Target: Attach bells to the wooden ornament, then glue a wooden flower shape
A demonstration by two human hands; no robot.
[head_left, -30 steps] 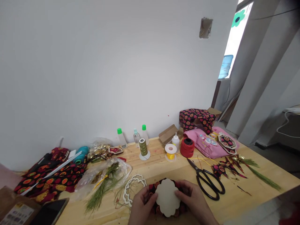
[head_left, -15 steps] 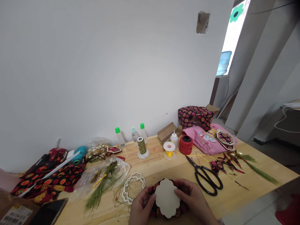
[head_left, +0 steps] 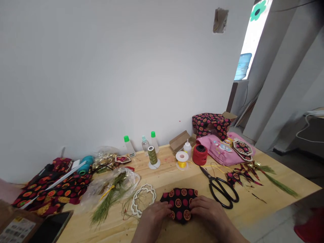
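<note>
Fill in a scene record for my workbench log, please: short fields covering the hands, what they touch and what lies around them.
Left hand: fingers at the left side of the patterned fabric piece
Right hand: fingers at its right side
Firmness of grip: cannot tell
Surface: wooden table
Left of the fabric: pale scalloped frames
Right of the fabric: black-handled scissors
Farther back: green spool, yellow spool, red spool
</note>
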